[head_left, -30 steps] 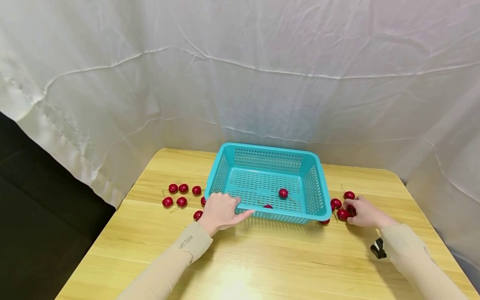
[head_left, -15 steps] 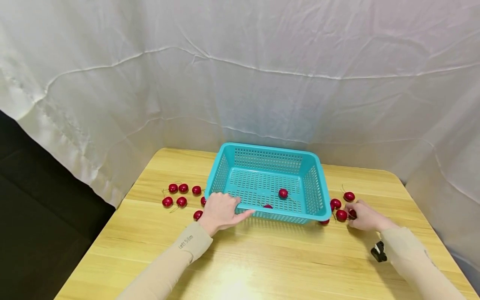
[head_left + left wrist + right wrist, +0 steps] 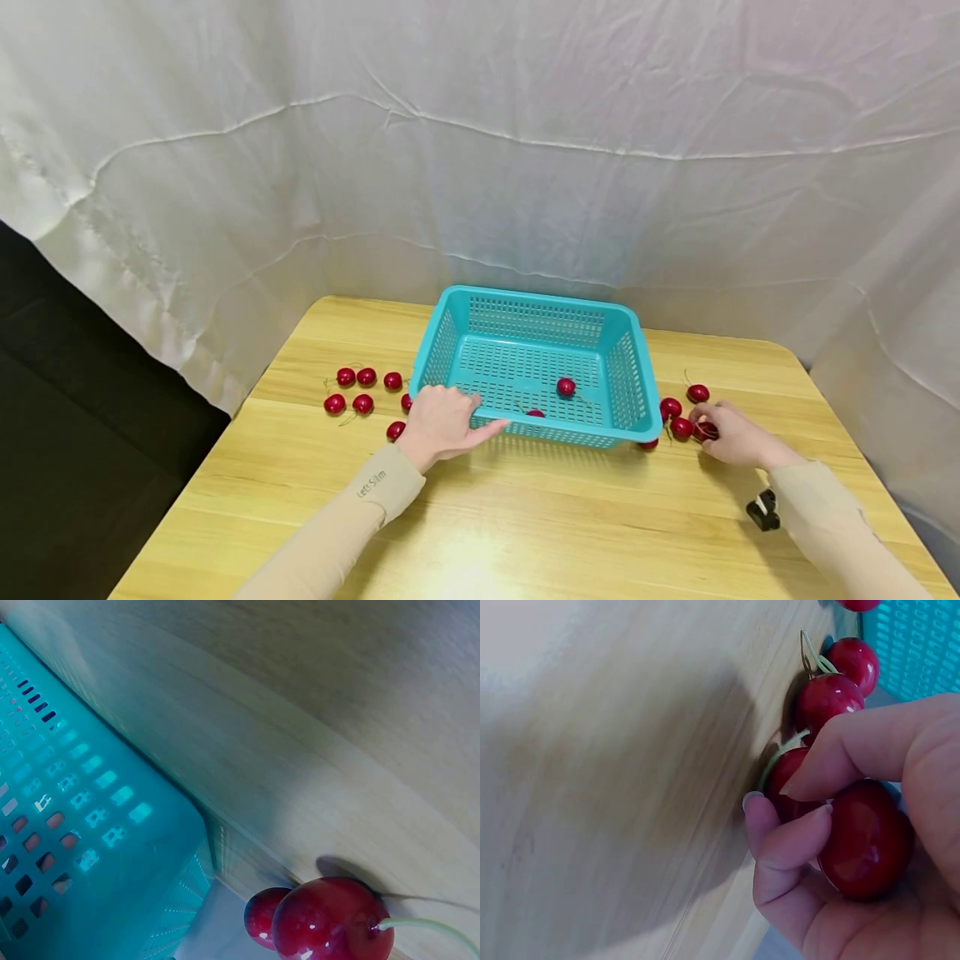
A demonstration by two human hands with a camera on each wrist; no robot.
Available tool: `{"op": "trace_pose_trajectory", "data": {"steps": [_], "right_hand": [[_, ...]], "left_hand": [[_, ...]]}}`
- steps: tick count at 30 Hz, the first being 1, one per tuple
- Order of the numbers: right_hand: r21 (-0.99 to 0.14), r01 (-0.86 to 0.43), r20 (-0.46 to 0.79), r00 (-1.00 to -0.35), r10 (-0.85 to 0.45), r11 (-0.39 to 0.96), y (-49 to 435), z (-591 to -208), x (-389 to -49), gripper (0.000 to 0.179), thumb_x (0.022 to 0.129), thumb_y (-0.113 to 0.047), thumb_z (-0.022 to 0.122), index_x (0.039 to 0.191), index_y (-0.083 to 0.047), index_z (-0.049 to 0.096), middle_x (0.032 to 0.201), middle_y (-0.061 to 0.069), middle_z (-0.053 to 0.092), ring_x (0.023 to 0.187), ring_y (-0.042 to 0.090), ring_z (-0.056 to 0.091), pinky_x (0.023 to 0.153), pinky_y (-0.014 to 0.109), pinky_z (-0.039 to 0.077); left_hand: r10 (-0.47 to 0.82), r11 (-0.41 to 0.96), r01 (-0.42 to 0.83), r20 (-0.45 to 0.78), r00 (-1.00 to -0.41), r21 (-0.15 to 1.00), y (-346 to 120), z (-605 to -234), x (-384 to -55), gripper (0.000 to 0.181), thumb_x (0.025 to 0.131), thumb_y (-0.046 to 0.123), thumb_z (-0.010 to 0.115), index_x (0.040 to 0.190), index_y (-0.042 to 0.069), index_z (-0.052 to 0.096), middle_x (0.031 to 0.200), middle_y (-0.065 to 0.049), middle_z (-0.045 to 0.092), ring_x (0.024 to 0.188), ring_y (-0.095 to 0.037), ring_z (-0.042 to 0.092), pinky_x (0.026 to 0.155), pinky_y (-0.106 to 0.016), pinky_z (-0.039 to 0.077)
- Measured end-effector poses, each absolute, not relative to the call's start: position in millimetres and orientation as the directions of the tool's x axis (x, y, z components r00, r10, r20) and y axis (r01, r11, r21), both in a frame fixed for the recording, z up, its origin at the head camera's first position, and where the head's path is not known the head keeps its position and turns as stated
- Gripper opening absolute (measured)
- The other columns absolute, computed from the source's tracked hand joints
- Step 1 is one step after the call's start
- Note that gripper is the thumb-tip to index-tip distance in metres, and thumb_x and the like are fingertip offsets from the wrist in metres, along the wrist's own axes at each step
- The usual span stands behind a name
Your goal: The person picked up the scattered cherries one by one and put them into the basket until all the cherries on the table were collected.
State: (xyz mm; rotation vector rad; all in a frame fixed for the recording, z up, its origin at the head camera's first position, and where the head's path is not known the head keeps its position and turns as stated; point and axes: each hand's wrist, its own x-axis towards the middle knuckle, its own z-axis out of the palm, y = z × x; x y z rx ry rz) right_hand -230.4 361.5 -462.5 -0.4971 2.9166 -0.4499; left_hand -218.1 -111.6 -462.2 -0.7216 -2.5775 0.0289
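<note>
My left hand (image 3: 441, 423) grips the front left rim of a turquoise plastic basket (image 3: 536, 293), its thumb stretched along the front side. Two red cherries lie inside, one cherry (image 3: 566, 387) in plain sight, the other partly hidden by the front rim. On the right, my right hand (image 3: 738, 433) curls its fingers round a cherry. In the right wrist view this dark red cherry (image 3: 866, 840) sits within the curled fingers, while a second cherry (image 3: 784, 780) with a green stem shows at the fingertips. A cherry (image 3: 334, 919) stands close to the basket in the left wrist view.
Several cherries (image 3: 363, 404) lie left of the basket on the wooden table (image 3: 525, 517). More cherries (image 3: 671, 407) cluster at its right side, with one cherry (image 3: 697, 392) behind my right hand. A pale curtain (image 3: 525, 192) hangs along the table's back.
My right hand has shifted slightly right and its fingers have moved about the cherries there, nudging one a little. My left hand and the basket have stayed in place.
</note>
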Motion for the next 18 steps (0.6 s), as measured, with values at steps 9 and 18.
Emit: {"op": "trace_pose_trajectory", "data": {"steps": [9, 18], "right_hand": [[-0.329, -0.275, -0.061, -0.948, -0.311, 0.903, 361.9, -458.2, -223.0, 0.029, 0.076, 0.004, 0.064, 0.104, -0.003, 0.061, 0.089, 0.013, 0.048, 0.077, 0.021, 0.043, 0.068, 0.035, 0.039], [-0.348, -0.286, -0.003, -0.952, -0.307, 0.893, 361.2, -452.5, -220.7, 0.025, 0.077, 0.004, 0.063, 0.103, 0.001, 0.061, 0.087, 0.013, 0.055, 0.074, 0.02, 0.046, 0.063, 0.031, 0.038]], "left_hand": [[0.501, 0.858, 0.494, 0.444, -0.743, -0.142, -111.3, -462.0, -218.3, 0.065, 0.086, 0.075, 0.054, 0.057, 0.023, 0.029, 0.05, 0.009, 0.007, 0.047, -0.006, 0.008, 0.039, -0.019, 0.007], [0.494, 0.861, 0.494, 0.432, -0.755, -0.12, -111.5, -463.2, -218.4, 0.066, 0.086, 0.075, 0.053, 0.058, 0.022, 0.027, 0.05, 0.009, 0.008, 0.047, -0.007, 0.01, 0.04, -0.02, 0.007]]}}
